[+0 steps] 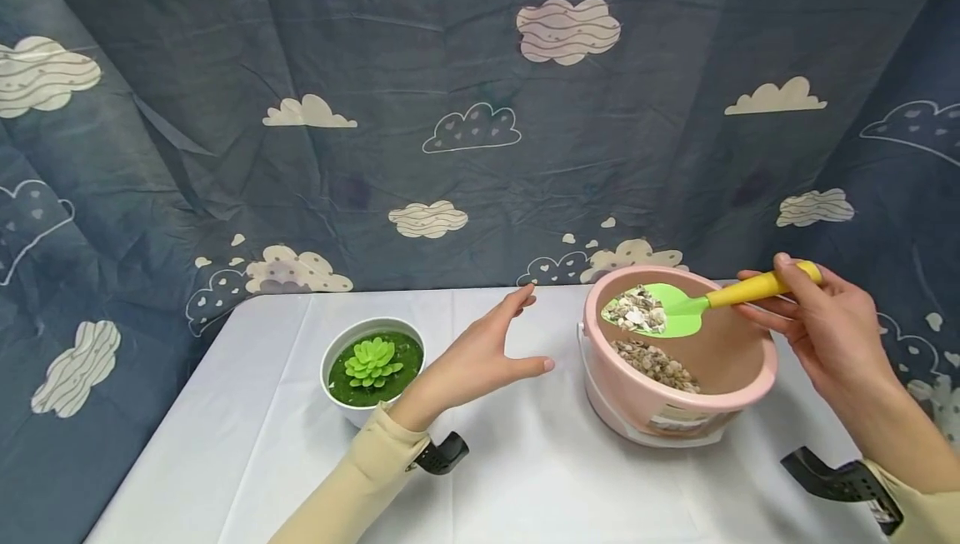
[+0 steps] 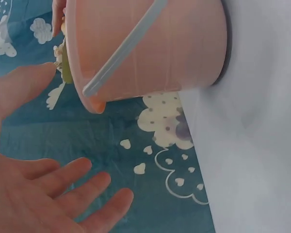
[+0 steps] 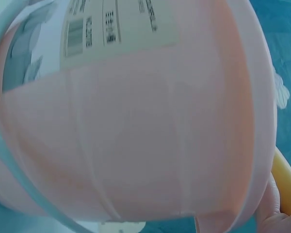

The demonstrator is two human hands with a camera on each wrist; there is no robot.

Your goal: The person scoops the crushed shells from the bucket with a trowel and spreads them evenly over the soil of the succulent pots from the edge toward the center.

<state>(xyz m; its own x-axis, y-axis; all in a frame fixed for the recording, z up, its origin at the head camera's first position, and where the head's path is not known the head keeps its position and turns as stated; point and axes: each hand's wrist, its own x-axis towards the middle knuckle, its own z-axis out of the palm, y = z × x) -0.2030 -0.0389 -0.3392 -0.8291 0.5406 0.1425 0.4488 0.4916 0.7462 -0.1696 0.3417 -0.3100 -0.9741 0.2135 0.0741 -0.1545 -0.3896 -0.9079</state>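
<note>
The right hand (image 1: 840, 327) has its fingers and thumb closed round the yellow handle (image 1: 757, 288) of a green trowel (image 1: 684, 319), blade toward nine o'clock. The blade lies roughly level, probably so its load of mixed gravel (image 1: 636, 311) stays put. From the head view it sits over the mouth of the pink bucket (image 1: 637, 402), at four o'clock, where stray bits would likely drop back onto the gravel inside (image 1: 657, 365). The left hand (image 1: 483, 356), thumb spread from its fingers, holds nothing; it hangs between the bucket and a potted succulent (image 1: 372, 363) at seven o'clock, perhaps leaving the scooping side free.
</note>
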